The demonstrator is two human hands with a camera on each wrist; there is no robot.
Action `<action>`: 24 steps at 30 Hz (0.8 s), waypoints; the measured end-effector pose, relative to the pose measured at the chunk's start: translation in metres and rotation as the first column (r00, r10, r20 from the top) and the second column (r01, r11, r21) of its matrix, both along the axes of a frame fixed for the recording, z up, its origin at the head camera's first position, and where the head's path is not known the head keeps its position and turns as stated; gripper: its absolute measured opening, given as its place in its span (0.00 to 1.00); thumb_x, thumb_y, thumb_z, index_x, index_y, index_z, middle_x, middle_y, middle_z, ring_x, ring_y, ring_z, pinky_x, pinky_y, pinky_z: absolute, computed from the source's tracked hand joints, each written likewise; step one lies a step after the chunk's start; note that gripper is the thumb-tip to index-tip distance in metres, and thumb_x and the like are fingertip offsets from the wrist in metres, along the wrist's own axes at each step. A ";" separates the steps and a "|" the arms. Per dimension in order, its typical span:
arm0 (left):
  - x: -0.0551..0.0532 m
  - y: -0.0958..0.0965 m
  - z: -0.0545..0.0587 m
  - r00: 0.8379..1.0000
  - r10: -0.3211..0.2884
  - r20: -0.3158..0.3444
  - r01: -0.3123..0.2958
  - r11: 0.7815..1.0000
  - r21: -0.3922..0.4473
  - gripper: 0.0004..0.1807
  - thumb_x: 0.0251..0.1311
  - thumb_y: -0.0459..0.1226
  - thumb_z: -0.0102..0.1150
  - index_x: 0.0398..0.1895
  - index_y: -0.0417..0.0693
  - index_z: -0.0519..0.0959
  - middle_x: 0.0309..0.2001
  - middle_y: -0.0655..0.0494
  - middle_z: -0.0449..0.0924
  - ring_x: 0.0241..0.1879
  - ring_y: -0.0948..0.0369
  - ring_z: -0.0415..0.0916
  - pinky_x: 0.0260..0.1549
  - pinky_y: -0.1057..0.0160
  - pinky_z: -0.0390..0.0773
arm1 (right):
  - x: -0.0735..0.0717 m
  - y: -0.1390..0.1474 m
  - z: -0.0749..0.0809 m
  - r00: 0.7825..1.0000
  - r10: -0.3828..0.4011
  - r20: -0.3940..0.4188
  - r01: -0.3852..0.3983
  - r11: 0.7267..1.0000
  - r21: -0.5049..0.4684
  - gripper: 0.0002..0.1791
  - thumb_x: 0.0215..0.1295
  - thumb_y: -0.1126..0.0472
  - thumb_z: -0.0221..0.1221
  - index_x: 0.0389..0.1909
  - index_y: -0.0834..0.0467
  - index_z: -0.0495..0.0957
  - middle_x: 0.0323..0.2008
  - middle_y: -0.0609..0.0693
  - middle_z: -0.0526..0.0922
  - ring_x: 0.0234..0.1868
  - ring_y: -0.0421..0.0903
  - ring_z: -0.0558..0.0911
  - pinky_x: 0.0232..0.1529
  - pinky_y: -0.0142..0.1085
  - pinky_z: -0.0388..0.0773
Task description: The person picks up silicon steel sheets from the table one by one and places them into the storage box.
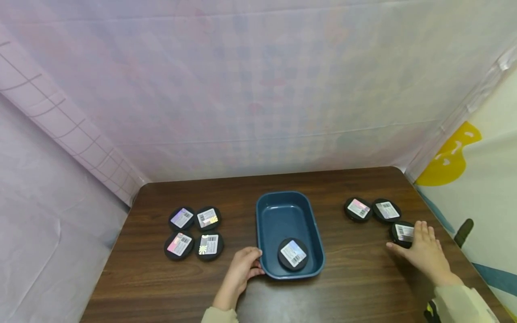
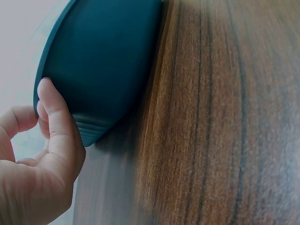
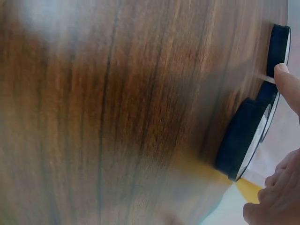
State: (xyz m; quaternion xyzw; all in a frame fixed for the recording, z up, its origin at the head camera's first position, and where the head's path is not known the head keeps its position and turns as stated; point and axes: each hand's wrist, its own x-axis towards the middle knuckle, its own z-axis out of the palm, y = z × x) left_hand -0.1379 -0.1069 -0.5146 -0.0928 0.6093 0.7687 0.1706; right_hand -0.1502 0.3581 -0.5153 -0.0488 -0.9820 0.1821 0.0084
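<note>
A blue-green rectangular tray (image 1: pixel 319 242) stands near the middle of the table. My left hand (image 1: pixel 241 269) pinches its near left rim between thumb and fingers, and the left wrist view shows the tray's outer wall (image 2: pixel 103 61) close up. Inside the tray, toward its near end, lies a flat round black container (image 1: pixel 293 254) with a barcode label facing up. At the right, my right hand (image 1: pixel 428 255) reaches over the nearest of three similar round containers (image 1: pixel 402 233), fingers extended and thumb spread. In the right wrist view that container (image 3: pixel 241 140) appears beside the hand, not gripped.
Two more black containers, one with a pink label (image 1: pixel 358 209) and one with a white label (image 1: pixel 386 210), lie behind the right hand. Several others (image 1: pixel 179 245) form a cluster left of the tray. Behind the wooden table (image 1: pixel 161 287) hangs a pale cloth (image 1: pixel 258 98).
</note>
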 end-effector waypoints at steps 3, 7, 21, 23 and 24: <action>0.000 0.000 0.000 1.000 -0.001 0.006 0.001 1.000 -0.005 0.12 0.58 0.33 0.49 0.38 0.30 0.70 0.21 0.55 0.68 0.21 0.64 0.69 0.21 0.68 0.78 | -0.002 0.003 -0.001 1.000 0.006 0.020 -0.006 1.000 -0.015 0.65 0.55 0.34 0.56 0.62 0.83 0.33 0.61 0.84 0.35 0.62 0.79 0.36 0.56 0.72 0.40; 0.000 0.000 0.000 1.000 0.000 0.012 0.001 1.000 -0.005 0.12 0.58 0.33 0.49 0.39 0.29 0.70 0.21 0.55 0.68 0.21 0.64 0.69 0.21 0.68 0.78 | -0.006 0.007 -0.002 0.999 0.014 0.050 -0.013 1.000 -0.018 0.65 0.55 0.33 0.56 0.61 0.84 0.33 0.60 0.85 0.35 0.61 0.80 0.36 0.56 0.72 0.40; 0.000 0.000 0.001 1.000 0.000 0.013 0.000 1.000 -0.013 0.13 0.57 0.33 0.49 0.39 0.28 0.70 0.22 0.55 0.69 0.21 0.64 0.69 0.20 0.69 0.77 | -0.017 0.018 -0.005 0.994 0.031 0.104 -0.028 0.999 -0.030 0.65 0.56 0.34 0.56 0.60 0.86 0.33 0.58 0.87 0.36 0.61 0.81 0.38 0.56 0.72 0.41; 0.000 0.000 0.001 1.000 0.000 0.012 0.000 1.000 -0.013 0.13 0.57 0.34 0.49 0.39 0.28 0.70 0.22 0.55 0.69 0.21 0.64 0.69 0.20 0.69 0.77 | -0.019 0.019 -0.005 0.993 0.043 0.110 -0.038 0.998 -0.044 0.65 0.56 0.35 0.56 0.60 0.86 0.32 0.58 0.87 0.35 0.60 0.81 0.37 0.56 0.72 0.40; 0.000 0.000 0.002 1.000 0.001 0.012 -0.001 1.000 -0.013 0.14 0.57 0.33 0.49 0.39 0.28 0.70 0.22 0.55 0.69 0.21 0.64 0.69 0.20 0.69 0.77 | -0.020 0.020 -0.005 0.992 0.048 0.113 -0.043 0.998 -0.050 0.65 0.56 0.35 0.56 0.60 0.86 0.32 0.58 0.87 0.35 0.60 0.81 0.37 0.57 0.72 0.40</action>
